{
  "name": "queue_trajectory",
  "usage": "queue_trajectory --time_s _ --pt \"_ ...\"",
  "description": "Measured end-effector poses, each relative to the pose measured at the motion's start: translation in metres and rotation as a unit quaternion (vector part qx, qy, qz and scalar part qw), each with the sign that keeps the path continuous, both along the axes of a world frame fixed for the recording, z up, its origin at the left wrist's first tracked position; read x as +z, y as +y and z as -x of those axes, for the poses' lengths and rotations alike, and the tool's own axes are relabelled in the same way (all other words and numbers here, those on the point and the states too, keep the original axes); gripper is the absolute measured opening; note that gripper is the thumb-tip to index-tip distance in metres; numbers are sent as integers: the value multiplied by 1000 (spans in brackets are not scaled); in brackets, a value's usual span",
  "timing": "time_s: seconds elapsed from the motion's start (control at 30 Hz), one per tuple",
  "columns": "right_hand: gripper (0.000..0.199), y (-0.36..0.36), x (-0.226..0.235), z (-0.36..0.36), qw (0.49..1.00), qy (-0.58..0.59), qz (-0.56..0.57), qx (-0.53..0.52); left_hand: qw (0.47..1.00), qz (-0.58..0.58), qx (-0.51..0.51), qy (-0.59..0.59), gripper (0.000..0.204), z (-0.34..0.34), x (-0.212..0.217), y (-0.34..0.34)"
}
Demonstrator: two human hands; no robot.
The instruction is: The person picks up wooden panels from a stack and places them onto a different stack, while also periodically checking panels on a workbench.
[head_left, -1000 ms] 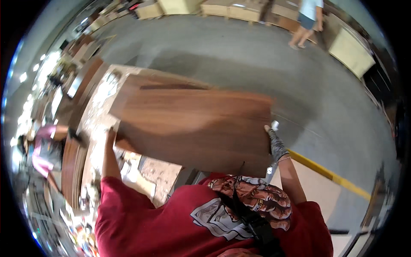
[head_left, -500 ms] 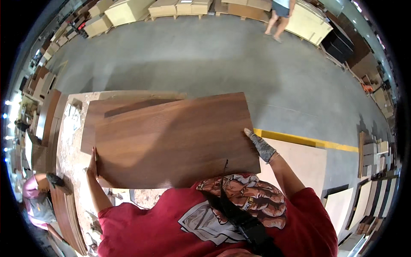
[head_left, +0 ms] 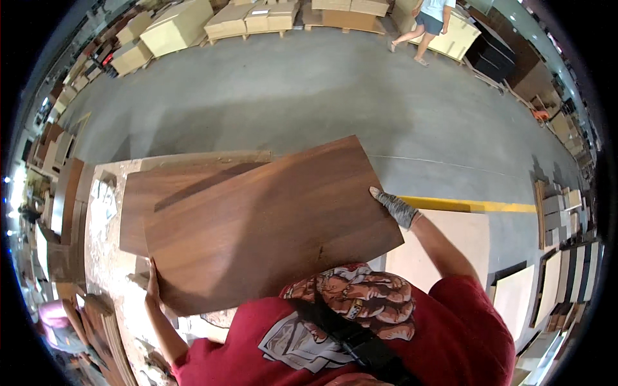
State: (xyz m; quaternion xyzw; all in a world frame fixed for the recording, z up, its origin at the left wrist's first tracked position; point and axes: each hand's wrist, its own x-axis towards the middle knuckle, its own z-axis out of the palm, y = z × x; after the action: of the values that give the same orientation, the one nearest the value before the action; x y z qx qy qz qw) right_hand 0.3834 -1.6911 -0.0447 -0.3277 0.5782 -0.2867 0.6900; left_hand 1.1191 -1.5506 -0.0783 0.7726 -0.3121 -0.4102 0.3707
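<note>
Between my two hands I hold a brown wood-grain board (head_left: 270, 225), tilted with its right end farther from me. My left hand (head_left: 153, 283) grips its left edge, and most of those fingers are hidden beneath it. At the right edge, my gloved right hand (head_left: 396, 207) has its thumb on the top face and the other fingers out of sight below. Partly covered by the held board, another brown board (head_left: 138, 199) lies on the worn, pale worktable (head_left: 106, 241).
A person (head_left: 430, 26) walks at the far right near wrapped cartons (head_left: 450, 38). Another person (head_left: 58, 321) is at the left by stacked brown boards (head_left: 106, 334). A pale panel (head_left: 457, 238) lies to my right beside a yellow floor line (head_left: 502, 206). Boxes on pallets (head_left: 251, 19) line the back.
The held board has turned counter-clockwise, its left end coming nearer to me. My left hand has moved toward me with it. The far person has taken a step.
</note>
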Motion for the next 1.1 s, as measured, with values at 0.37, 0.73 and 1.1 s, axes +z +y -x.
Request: queue_trajectory --time_s 0.37,0.73,1.1 --pt "92 -100 -41 -10 985 130 113 -17 988 64 -61 128 67 -28 -29 -45" --pt "83 -62 -53 3 981 169 42 -86 992 94 -53 -58 73 58 34 -46" --pt "82 189 -100 92 937 -22 41 -347 936 253 -145 -197 74 237 122 -64"
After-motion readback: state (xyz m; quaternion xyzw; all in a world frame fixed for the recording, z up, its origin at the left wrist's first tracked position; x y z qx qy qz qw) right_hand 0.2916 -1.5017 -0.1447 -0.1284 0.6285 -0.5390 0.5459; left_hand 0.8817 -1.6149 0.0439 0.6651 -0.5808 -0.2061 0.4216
